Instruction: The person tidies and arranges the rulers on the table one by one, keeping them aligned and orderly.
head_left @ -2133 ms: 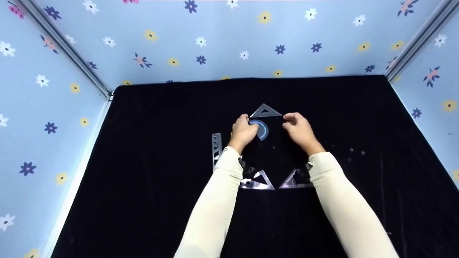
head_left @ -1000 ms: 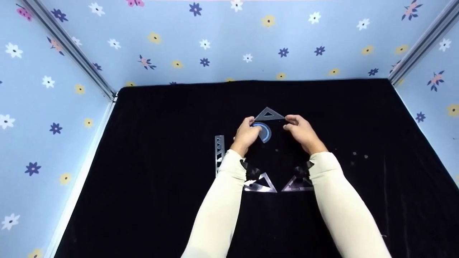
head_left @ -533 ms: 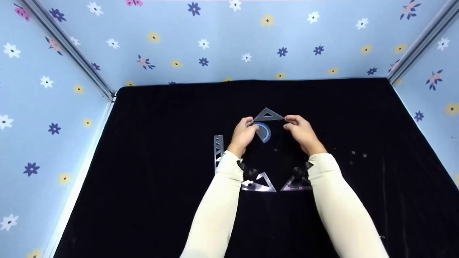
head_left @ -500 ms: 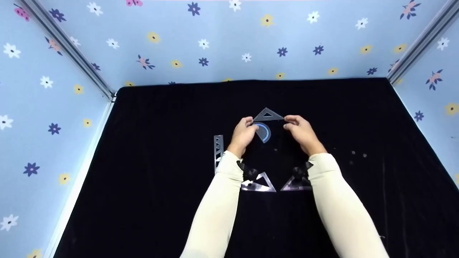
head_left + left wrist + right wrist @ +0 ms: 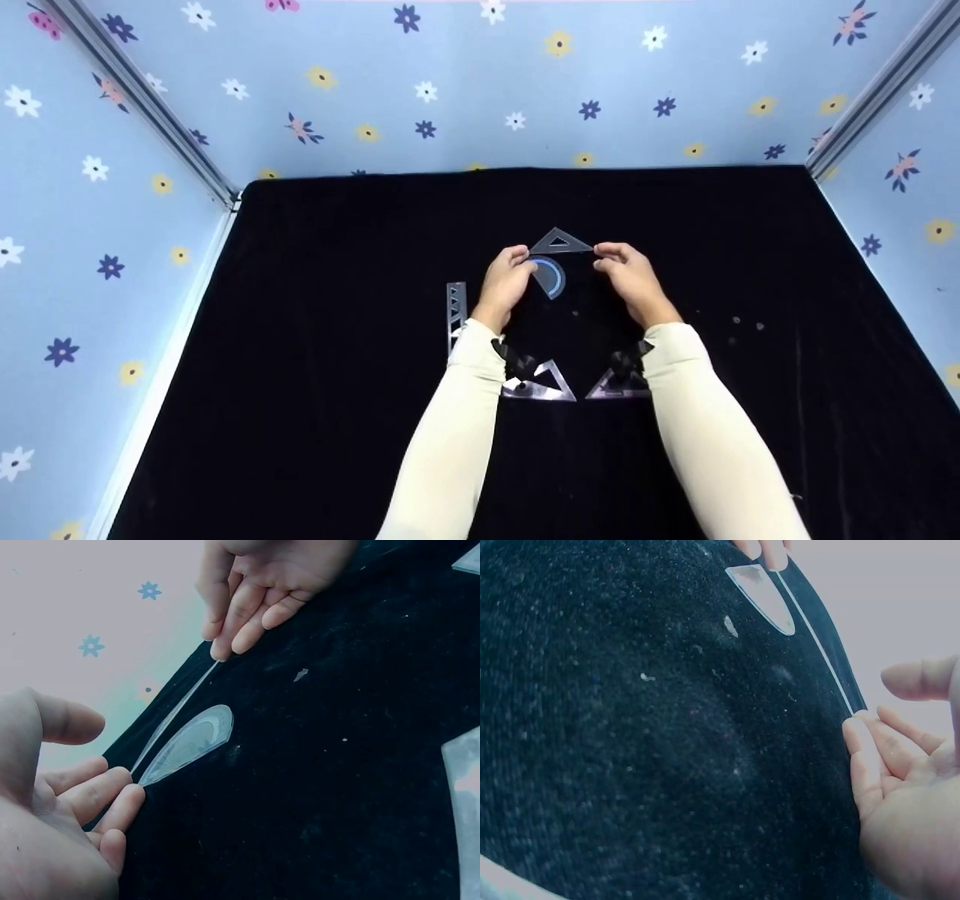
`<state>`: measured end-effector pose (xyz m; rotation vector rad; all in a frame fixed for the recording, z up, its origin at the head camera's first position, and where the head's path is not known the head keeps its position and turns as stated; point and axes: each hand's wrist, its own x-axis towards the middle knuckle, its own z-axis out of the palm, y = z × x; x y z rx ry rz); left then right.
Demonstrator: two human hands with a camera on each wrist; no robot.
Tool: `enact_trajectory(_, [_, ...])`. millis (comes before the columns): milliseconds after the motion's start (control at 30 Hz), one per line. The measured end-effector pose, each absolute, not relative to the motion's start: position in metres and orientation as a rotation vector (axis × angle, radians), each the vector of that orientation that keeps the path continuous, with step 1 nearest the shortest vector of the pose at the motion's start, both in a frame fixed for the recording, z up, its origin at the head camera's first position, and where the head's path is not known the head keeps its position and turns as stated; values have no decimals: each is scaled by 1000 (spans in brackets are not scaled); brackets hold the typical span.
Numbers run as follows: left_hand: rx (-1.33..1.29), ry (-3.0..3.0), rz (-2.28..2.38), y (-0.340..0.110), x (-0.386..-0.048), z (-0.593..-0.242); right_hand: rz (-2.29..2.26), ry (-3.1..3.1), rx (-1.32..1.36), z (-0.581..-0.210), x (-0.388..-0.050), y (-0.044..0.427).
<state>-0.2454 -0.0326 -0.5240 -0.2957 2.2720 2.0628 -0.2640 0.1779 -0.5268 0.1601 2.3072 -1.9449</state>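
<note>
Spread and without pinching, the left hand (image 5: pixel 506 282) and right hand (image 5: pixel 628 278) touch the triangle (image 5: pixel 542 246) at its nine and three o'clock corners, probably for aligning it, at twelve o'clock from the protractor (image 5: pixel 553 277).

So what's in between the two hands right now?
In the head view, a triangle ruler lies between the left hand and the right hand. A half-round protractor is there too, just below it, closer to the left hand.
</note>
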Motion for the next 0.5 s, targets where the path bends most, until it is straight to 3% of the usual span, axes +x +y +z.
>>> enact_trajectory(500, [-317, 2282, 2159, -32, -241, -531, -2093, 2278, 185, -530, -261, 179])
